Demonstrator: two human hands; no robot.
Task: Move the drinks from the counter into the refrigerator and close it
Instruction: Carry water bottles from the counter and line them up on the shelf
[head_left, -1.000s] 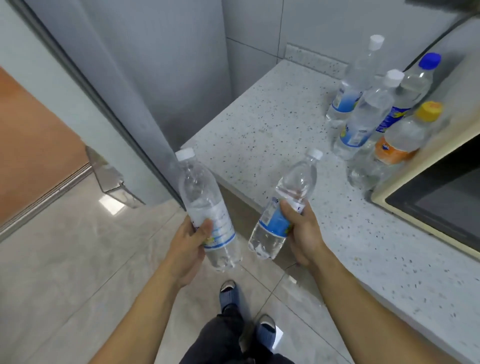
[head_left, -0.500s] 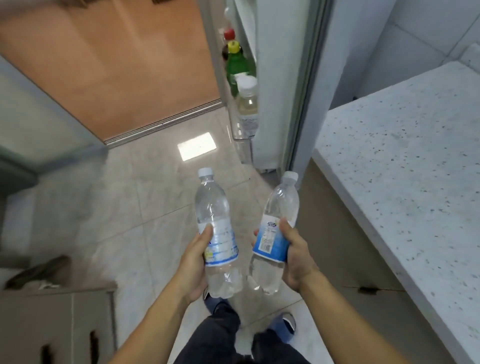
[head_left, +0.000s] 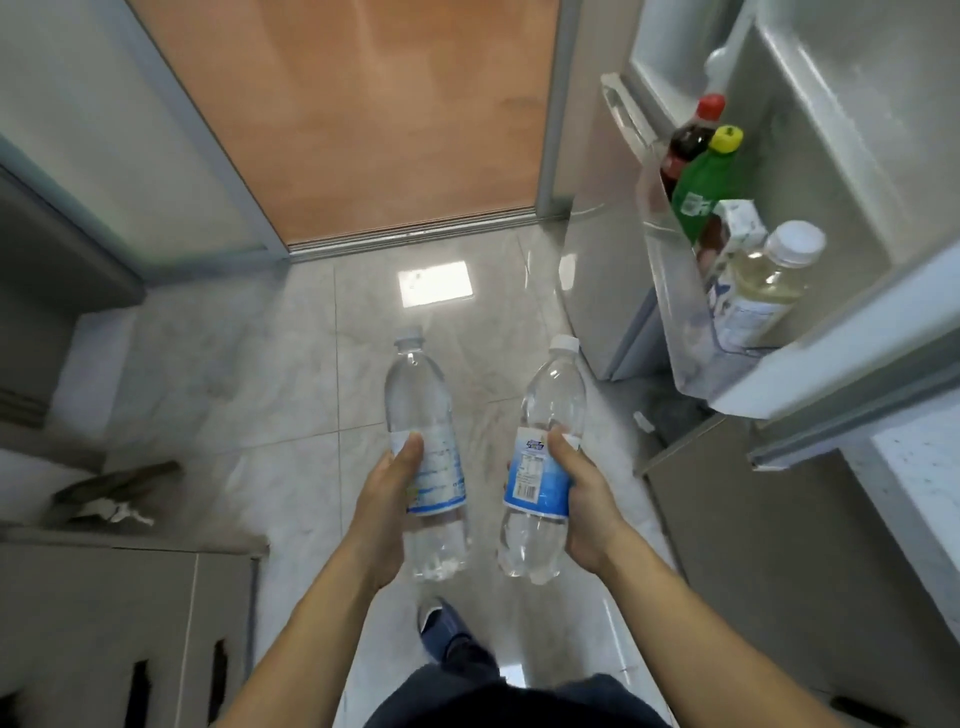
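Two clear water bottles are in the air over the tiled floor (head_left: 291, 364), one in each of the two hands. The left hand (head_left: 387, 499) wraps round the left bottle (head_left: 423, 415) at its white and blue label, thumb laid across the front. The right hand (head_left: 584, 499) grips the right bottle (head_left: 550, 410) at its blue label, thumb likewise on the front. Both bottles carry white caps, stand nearly upright with caps tipped away from the person, and hang side by side without touching.

To the right the refrigerator door (head_left: 831, 171) stands open. Its door shelf (head_left: 670, 291) holds three bottles in a row: a dark drink with a red cap (head_left: 688, 140) farthest back, a green bottle with a yellow cap (head_left: 709, 182) next to it, and a pale yellowish bottle with a white cap (head_left: 763, 280) nearest. One small white carton (head_left: 740, 223) sits between the green and the pale bottle. The held bottles are well apart from this shelf, lower and to its left.

A corner of the speckled table (head_left: 919, 478) shows at the right edge. One blue shoe (head_left: 441, 623) shows below the hands.
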